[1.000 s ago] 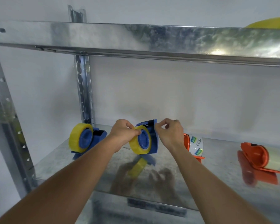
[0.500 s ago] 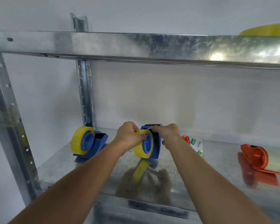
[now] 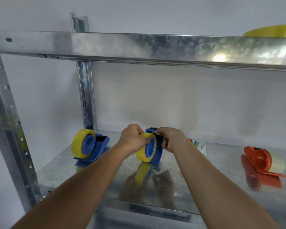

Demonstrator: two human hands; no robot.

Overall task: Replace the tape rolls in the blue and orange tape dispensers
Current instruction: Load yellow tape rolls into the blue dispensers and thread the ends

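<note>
A blue tape dispenser with a yellow tape roll stands on the metal shelf at the middle. My left hand grips the roll's upper left side. My right hand pinches at the dispenser's top by the cutter. A second blue dispenser with a yellow roll sits to the left. An orange dispenser with a clear roll lies at the right. Another orange dispenser is mostly hidden behind my right wrist.
A labelled tape roll shows behind my right forearm. The upper shelf beam crosses overhead, with a yellow roll on top at the right. Steel uprights stand at the left and back.
The view has tilted a little, so the scene sits lower in frame. My right hand has lowered from the dispenser's upper edge onto its top by the cutter. My left hand keeps its grip on the roll.
</note>
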